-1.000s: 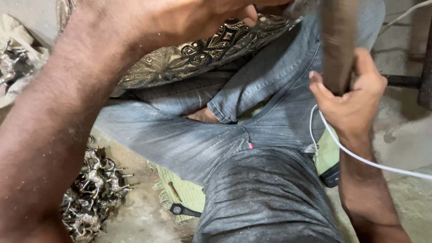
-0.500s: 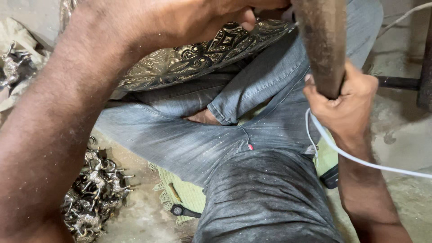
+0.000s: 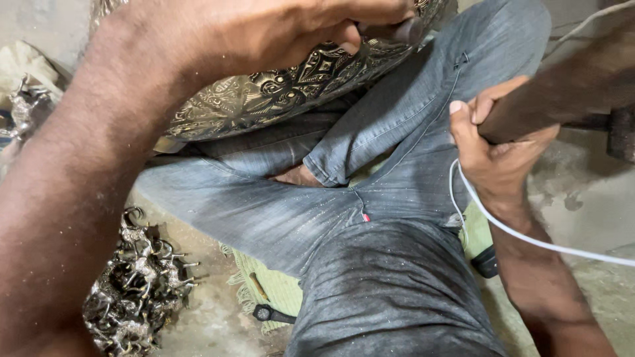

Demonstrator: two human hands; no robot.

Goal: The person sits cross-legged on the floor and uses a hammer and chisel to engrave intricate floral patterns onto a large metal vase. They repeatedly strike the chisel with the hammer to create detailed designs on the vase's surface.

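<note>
Fingers of right hand [image 3: 499,155] clenched around wooden handle [image 3: 562,92], left hand [image 3: 264,36] gripping small tool [image 3: 397,30] on engraved metal plate [image 3: 264,99], plate resting across lap.

In my right hand [image 3: 496,155] I grip a thick, dark brown wooden handle [image 3: 562,92], slanting from the middle right up toward the upper right corner of the frame. My left hand [image 3: 264,33], at top centre, pinches a small dark metal punch [image 3: 397,30] against an engraved, dark brass-coloured plate [image 3: 278,92] with dense floral patterning, tilted across my lap in the upper middle.
</note>
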